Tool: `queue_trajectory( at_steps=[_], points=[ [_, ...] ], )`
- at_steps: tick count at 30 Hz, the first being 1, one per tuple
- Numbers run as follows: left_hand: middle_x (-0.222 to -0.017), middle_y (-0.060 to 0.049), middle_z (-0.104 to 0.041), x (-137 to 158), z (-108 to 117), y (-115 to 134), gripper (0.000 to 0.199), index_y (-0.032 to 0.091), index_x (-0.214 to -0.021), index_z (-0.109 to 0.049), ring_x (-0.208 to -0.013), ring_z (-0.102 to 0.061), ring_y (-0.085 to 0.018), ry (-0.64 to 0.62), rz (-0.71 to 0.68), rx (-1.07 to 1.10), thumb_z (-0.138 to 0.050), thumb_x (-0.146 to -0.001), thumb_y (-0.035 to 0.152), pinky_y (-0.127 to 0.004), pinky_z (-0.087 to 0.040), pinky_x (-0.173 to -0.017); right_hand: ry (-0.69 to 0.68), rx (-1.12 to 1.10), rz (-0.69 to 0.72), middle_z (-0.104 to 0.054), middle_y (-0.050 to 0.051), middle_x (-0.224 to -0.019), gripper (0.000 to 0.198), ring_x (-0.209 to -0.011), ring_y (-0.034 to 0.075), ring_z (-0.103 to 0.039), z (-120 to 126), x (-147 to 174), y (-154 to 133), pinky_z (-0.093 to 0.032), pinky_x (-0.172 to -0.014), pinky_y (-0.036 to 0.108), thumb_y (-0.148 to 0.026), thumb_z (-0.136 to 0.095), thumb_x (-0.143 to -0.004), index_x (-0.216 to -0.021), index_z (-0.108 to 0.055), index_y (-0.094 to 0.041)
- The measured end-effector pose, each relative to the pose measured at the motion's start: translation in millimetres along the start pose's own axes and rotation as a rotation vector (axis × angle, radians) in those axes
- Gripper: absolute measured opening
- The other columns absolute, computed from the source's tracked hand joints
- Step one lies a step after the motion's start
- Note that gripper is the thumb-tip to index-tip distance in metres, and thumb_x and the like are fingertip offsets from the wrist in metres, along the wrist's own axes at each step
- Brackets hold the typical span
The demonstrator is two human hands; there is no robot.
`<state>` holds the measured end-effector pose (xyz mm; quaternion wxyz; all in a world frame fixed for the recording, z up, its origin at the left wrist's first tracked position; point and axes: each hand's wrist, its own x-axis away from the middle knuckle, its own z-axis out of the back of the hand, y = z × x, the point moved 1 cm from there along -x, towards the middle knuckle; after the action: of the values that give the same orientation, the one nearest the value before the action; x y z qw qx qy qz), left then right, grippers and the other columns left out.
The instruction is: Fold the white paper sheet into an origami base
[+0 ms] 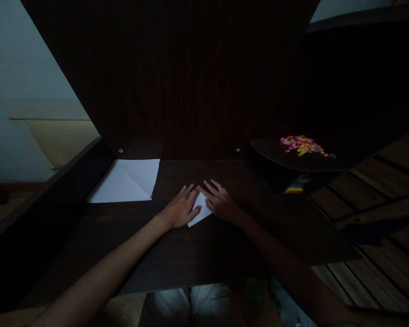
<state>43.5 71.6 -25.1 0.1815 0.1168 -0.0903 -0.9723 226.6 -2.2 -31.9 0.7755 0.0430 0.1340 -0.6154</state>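
Note:
A small piece of white paper (200, 210), seemingly folded, lies on the dark wooden desk (177, 263) between my hands. My left hand (183, 207) rests on its left side, with the fingers stretched out and the thumb across the paper. From the right, my right hand (221, 202) lies over the paper's other side, fingers spread. The fingertips of both hands come together near the paper's far end. Parts of the paper are hidden under the hands.
A stack of white paper sheets (126, 181) with crease lines lies at the desk's back left, beside a raised side panel (54, 195). On a curved shelf (269, 150) at right sits a heap of small pink, red and yellow pieces (301, 144). A tall dark panel (177, 91) stands behind.

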Motion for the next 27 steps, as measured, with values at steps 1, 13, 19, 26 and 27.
queue_trajectory(
  at_steps=[1,13,19,26,27],
  points=[
    [-0.148,-0.021,-0.041,-0.1,-0.2,0.2,0.057,0.006,-0.143,-0.032,-0.144,-0.026,-0.031,0.007,0.000,-0.007,-0.035,-0.099,0.042,-0.049,-0.025,-0.116,-0.004,0.004,-0.002,-0.038,0.016,-0.152,0.049,-0.141,0.039,-0.029,0.7,-0.1,0.4,-0.038,-0.103,0.060,-0.023,-0.044,-0.093,-0.142,-0.048,-0.017],
    [-0.130,-0.024,-0.057,-18.2,7.9,15.6,0.042,-0.001,-0.131,-0.045,-0.139,-0.036,-0.034,0.033,0.018,-0.194,-0.037,-0.093,0.016,-0.046,-0.034,-0.113,-0.046,-0.073,0.071,-0.034,0.011,-0.154,0.041,-0.146,0.036,-0.017,11.8,5.7,14.0,-0.030,-0.111,0.058,-0.029,-0.051,-0.095,-0.136,-0.056,-0.027],
    [-0.133,-0.022,-0.056,-17.1,5.3,11.9,0.045,0.005,-0.135,-0.043,-0.138,-0.038,-0.032,0.015,0.050,-0.178,-0.039,-0.091,0.016,-0.047,-0.035,-0.111,-0.111,-0.188,0.117,-0.040,0.009,-0.152,0.031,-0.146,0.037,-0.015,27.7,14.7,24.9,-0.028,-0.110,0.061,-0.035,-0.058,-0.092,-0.120,-0.068,-0.030],
    [-0.138,-0.022,-0.053,-13.4,-2.9,11.0,0.045,0.004,-0.137,-0.042,-0.138,-0.039,-0.032,0.093,0.076,-0.133,-0.036,-0.097,0.024,-0.047,-0.036,-0.112,-0.100,-0.318,0.201,-0.056,0.007,-0.137,0.011,-0.137,0.034,-0.032,47.1,18.3,24.2,-0.034,-0.106,0.058,-0.026,-0.068,-0.082,-0.084,-0.079,-0.027],
    [-0.138,-0.022,-0.052,-12.2,-4.2,10.6,0.046,0.004,-0.137,-0.042,-0.138,-0.039,-0.032,0.103,0.079,-0.129,-0.035,-0.097,0.025,-0.047,-0.037,-0.111,-0.085,-0.350,0.210,-0.057,0.007,-0.134,0.010,-0.134,0.033,-0.036,48.4,18.5,24.2,-0.036,-0.105,0.056,-0.022,-0.070,-0.078,-0.082,-0.079,-0.026]
  ],
)
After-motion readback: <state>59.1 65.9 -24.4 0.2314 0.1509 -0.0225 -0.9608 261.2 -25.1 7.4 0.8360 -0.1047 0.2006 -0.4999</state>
